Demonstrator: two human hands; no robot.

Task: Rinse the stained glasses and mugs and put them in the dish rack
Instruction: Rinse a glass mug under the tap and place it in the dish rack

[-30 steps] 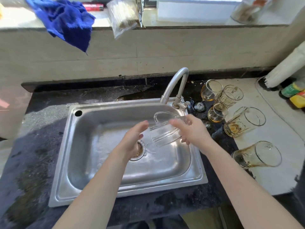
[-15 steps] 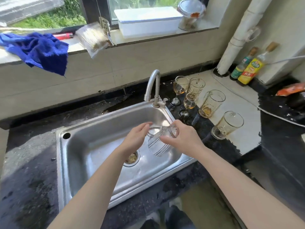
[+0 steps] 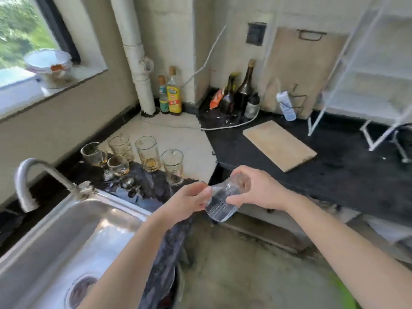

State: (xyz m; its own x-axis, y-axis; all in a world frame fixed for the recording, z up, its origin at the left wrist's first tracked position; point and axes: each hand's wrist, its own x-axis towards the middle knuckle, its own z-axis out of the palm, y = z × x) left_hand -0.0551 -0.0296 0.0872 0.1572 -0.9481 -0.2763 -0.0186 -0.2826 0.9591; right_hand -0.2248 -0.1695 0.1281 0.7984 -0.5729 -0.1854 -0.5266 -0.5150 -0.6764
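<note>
head view: low in the frame two bare forearms rise toward the centre. the left hand (image 3: 189, 202) and the right hand (image 3: 256, 190) meet on a clear glass mug (image 3: 221, 202), held tilted in the air just right of the sink's corner, over the floor gap at the desk edge. the left fingers (image 3: 201, 192) pinch its left side near the top, while the right fingers (image 3: 233, 200) wrap around its upper part, so both hands are closed on it. at lower left lies the steel sink (image 3: 73, 237), its drain at the bottom edge, with the curved faucet (image 3: 29, 175) at the left. beyond the sink, left of centre, five stained glasses (image 3: 147, 156) stand close together on the desk (image 3: 334, 172), upright, with amber residue in their bottoms. right of centre a wooden cutting board (image 3: 278, 144) lies flat on the dark surface. at the right edge stands the white dish rack (image 3: 365, 81). farther back, in the upper middle, bottles (image 3: 174, 94) stand beside a white pipe (image 3: 136, 54) in the corner.
</note>
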